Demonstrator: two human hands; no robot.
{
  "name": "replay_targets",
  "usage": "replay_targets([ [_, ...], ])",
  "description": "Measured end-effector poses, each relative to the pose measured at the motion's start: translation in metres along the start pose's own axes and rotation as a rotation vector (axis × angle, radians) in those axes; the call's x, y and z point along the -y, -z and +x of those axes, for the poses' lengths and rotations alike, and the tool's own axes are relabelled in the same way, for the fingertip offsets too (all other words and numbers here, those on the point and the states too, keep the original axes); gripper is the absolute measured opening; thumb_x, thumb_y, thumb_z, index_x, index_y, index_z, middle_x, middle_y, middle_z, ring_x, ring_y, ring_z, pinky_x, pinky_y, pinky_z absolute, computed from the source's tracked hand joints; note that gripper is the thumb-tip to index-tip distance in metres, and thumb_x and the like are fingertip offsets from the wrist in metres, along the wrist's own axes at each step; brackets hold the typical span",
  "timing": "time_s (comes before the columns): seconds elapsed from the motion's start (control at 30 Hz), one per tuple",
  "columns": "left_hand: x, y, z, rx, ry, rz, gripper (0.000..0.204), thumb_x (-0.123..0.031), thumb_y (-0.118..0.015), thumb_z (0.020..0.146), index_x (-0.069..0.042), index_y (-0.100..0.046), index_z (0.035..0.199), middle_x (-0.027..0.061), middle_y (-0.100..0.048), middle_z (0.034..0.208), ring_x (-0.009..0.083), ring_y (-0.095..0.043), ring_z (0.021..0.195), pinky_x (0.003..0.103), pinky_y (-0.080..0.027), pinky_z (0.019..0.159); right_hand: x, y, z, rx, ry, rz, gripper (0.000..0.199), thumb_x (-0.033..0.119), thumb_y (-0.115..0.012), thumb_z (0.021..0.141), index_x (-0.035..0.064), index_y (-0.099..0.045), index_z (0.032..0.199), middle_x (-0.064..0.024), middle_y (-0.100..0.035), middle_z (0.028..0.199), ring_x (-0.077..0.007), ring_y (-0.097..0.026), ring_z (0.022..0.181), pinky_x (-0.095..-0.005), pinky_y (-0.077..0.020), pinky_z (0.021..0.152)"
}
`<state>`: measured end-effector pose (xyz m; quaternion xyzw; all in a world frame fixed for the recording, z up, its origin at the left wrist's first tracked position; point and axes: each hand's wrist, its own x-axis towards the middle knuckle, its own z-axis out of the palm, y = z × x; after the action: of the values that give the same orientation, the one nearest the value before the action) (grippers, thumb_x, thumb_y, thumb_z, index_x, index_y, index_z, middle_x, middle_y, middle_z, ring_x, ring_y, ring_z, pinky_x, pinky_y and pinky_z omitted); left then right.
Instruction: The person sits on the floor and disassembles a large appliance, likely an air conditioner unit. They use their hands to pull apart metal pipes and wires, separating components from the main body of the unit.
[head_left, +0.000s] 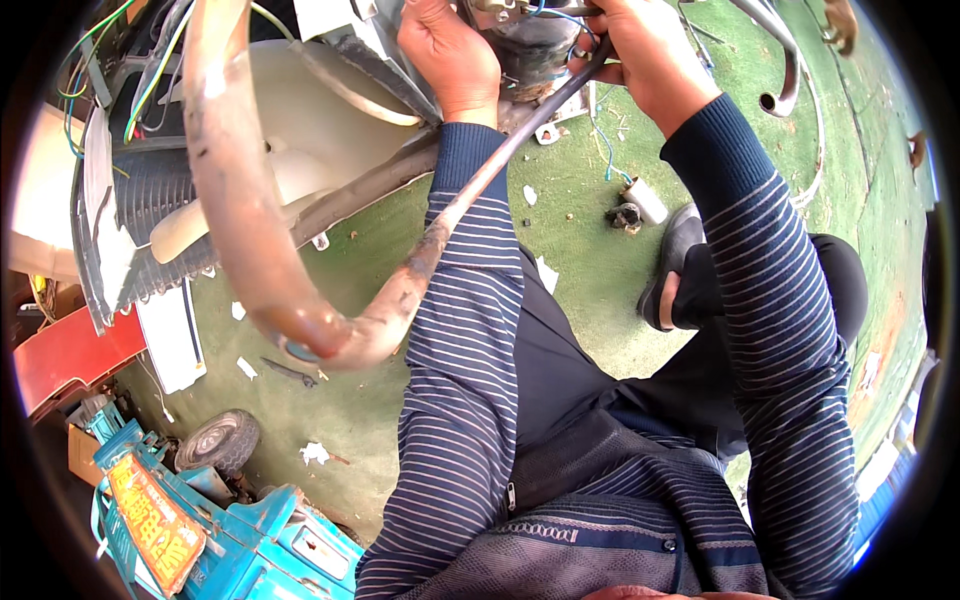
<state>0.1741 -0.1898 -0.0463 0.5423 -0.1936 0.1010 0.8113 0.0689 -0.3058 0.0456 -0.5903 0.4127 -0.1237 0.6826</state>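
The left hand presses against the motor, a dark round unit at the top of the view, its grip closed on the housing edge beside it; this braces the unit against turning. The right hand is clenched around the upper end of the pipe, a dull, rust-spotted metal tube. Just above this grip, the pipe meets the motor; whether it is joined there cannot be told. Below the grip the pipe runs down across the left sleeve, then bends into a wide loop that rises left of both hands. Holding the end close to the motor gives control of the long free length. Loose wires hang below the right grip, over the green floor. A small capacitor lies on the floor below the right forearm, near the shoe.
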Motion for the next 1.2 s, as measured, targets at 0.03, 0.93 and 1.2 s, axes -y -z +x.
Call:
replay_targets([
  [0.03,0.003,0.0,0.001,0.001,-0.008,0.007,0.073,-0.065,-0.036,0.106,0.001,-0.061,0.087,0.004,-0.064,0.076,0.0118,-0.062,0.068,0.027,-0.052,0.063,0.002,0.003,-0.007,0.038,0.041,0.031,0.025,0.031,-0.055,0.105,0.0087,-0.062,0.095,-0.0011,-0.053,0.074,-0.0147,-0.055,0.06,-0.0385,-0.0576,0.052],
  [0.93,-0.02,-0.011,-0.01,-0.118,0.026,0.445,0.077,-0.05,-0.031,0.112,0.004,-0.059,0.066,0.0107,-0.057,0.056,0.023,-0.059,0.053,0.04,-0.047,0.054,-0.024,-0.001,0.033,0.017,0.128,-0.312,0.025,0.024,-0.066,0.095,-0.0004,-0.067,0.096,-0.0078,-0.057,0.063,-0.0203,-0.06,0.049,-0.036,-0.0535,0.045],
  [1.2,-0.031,-0.005,-0.017,-0.045,0.07,0.203,0.064,-0.048,-0.037,0.112,0.009,-0.052,0.134,0.0173,-0.065,0.122,0.0202,-0.064,0.1,0.032,-0.052,0.083,-0.08,0.06,0.003,0.285,-0.132,0.531,0.069,0.058,-0.058,0.101,0.0036,-0.051,0.142,-0.0141,-0.064,0.127,-0.0223,-0.063,0.114,-0.0394,-0.0522,0.093],
])
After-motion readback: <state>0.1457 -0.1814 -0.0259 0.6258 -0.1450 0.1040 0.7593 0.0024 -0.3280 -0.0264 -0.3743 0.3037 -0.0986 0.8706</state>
